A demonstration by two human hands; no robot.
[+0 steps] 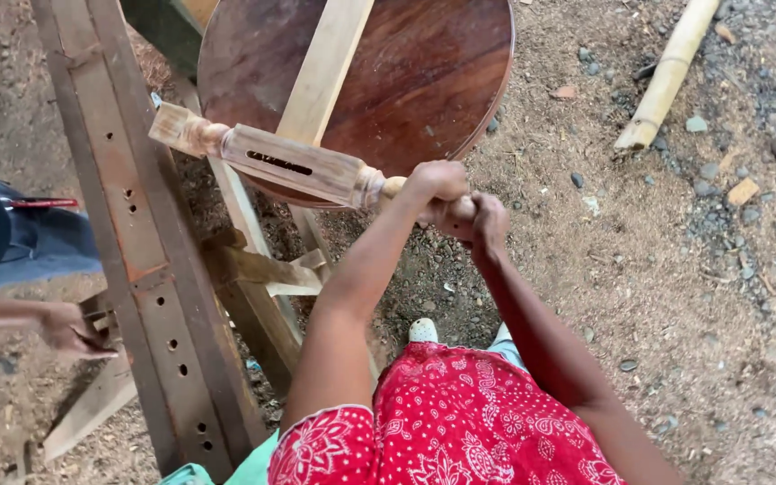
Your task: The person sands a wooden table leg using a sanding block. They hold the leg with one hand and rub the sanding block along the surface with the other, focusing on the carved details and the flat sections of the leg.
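A turned pale wooden leg (280, 162) with a square middle block and a dark slot cut in it is held out level in front of me. My left hand (437, 184) grips its rounded near end from above. My right hand (487, 220) wraps the same end just behind the left one. The leg's far end points up-left, over a round dark brown wooden tabletop (424, 72) that rests on the ground. A light wooden batten (325, 67) lies across that tabletop.
A long rusty metal frame (136, 242) with holes runs along the left. Another person's hand (69, 328) and blue-trousered leg (38, 247) are at the far left. A bamboo piece (666, 76) lies upper right on gravelly, sawdust-covered ground (675, 269).
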